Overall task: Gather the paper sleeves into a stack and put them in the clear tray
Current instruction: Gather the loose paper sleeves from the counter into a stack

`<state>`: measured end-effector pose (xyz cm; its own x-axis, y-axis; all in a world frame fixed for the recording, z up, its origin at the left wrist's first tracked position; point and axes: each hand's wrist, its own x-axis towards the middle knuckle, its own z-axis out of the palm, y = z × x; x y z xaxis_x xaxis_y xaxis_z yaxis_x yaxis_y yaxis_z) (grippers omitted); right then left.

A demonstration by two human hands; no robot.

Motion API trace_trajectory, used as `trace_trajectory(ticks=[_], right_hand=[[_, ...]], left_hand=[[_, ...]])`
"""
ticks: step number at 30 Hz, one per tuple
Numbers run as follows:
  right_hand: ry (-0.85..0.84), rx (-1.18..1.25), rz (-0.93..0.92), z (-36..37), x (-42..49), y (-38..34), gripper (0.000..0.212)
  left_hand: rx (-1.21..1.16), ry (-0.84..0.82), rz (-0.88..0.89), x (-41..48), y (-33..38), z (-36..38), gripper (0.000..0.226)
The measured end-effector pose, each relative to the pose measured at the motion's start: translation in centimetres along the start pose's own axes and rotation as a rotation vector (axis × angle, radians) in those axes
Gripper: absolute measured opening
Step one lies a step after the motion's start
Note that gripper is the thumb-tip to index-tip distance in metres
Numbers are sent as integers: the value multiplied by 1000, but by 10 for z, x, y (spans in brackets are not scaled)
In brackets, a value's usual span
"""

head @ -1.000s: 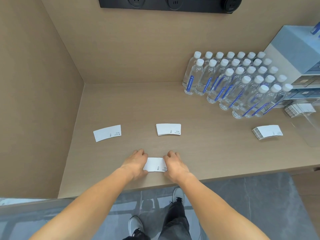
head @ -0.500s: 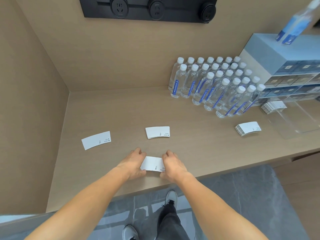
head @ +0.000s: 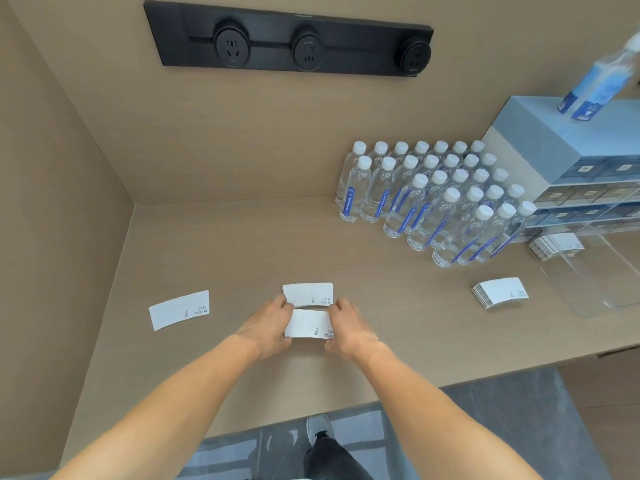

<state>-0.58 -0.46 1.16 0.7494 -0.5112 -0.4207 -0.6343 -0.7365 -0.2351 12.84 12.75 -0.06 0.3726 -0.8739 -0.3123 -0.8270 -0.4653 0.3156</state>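
Note:
Both hands hold one white paper sleeve [head: 308, 323] by its ends: my left hand [head: 268, 323] on its left edge, my right hand [head: 349, 329] on its right edge. It sits just in front of a second small pile of sleeves [head: 308, 294] on the counter. A single sleeve [head: 179, 310] lies to the left. A thicker stack of sleeves [head: 500, 292] lies at the right, beside the clear tray [head: 602, 292]. Another stack of sleeves [head: 554, 244] rests at the tray's far end.
Several water bottles [head: 433, 199] stand in rows at the back right. A blue-grey drawer box [head: 568, 161] stands behind the tray with a bottle [head: 599, 84] on top. A black socket strip [head: 291, 43] is on the back wall. A side wall bounds the counter at left.
Both hands have carried the held sleeve away from the counter's front edge, up to the middle pile. The camera has tilted up and turned right.

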Motion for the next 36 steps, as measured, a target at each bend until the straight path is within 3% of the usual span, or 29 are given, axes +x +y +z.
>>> trace_trajectory(ticks=[9,28,36], right_hand=[[49,-31,-122,-31,69,18,39],[-127,-61,-171,-11,120,37,47],[-109,-11,-59,-6,117,30,36]], left_hand=[[-13,38,-91,58,-11,-27,40],[-61,-69,-176,92,-28,-2,40],[-181,-58,-338,90,-17,3,27]])
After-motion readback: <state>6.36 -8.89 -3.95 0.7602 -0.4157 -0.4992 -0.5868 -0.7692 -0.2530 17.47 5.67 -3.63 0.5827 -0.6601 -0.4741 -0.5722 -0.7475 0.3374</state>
